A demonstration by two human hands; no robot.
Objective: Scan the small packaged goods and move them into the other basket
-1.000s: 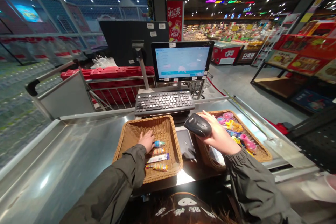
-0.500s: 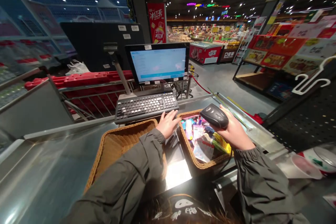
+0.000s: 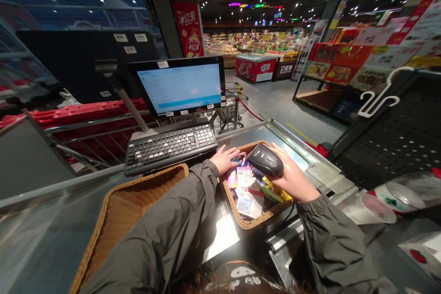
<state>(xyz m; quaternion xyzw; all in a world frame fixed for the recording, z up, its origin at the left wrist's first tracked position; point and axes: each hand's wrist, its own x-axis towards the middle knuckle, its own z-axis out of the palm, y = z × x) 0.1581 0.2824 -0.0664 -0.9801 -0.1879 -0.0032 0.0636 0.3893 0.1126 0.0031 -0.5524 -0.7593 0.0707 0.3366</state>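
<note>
My right hand (image 3: 292, 177) is wrapped round a black barcode scanner (image 3: 266, 160) and holds it over a wicker basket (image 3: 248, 220) full of small bright packets (image 3: 248, 188). My left hand (image 3: 224, 158) reaches into the far left corner of that basket, fingers spread and resting on the packets there. A second wicker basket (image 3: 117, 211) lies to the left, mostly hidden by my left sleeve.
A black keyboard (image 3: 170, 144) and a lit till screen (image 3: 181, 83) stand behind the baskets on the steel counter (image 3: 41, 239). A clear plastic cup (image 3: 367, 209) lies on its side at the right. A black pegboard rack (image 3: 396, 147) stands at the right.
My left hand left the left basket, crossed past the keyboard and now rests in the right basket. My right hand lowered the scanner slightly. The view swung right.
</note>
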